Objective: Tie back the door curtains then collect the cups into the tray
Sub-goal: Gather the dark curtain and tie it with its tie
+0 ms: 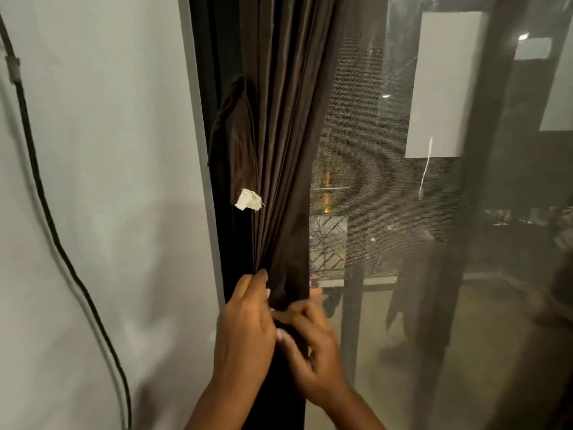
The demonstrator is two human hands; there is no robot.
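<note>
A dark brown curtain (285,150) hangs gathered into tight folds against the left side of the door frame. A brown fabric strap (235,135) with a white tag (248,200) hangs beside it on the left. My left hand (245,324) grips the bunched curtain from the left, fingers curled round the folds. My right hand (310,342) pinches the same bunch from the right, just below the left hand's fingertips. The curtain continues down between my forearms. No cups or tray are in view.
A black cable (46,212) runs down the white wall (108,181) on the left. A mesh screen door (387,181) fills the right, with a dark vertical frame bar (496,150). A balcony railing (328,243) and night lights show through it.
</note>
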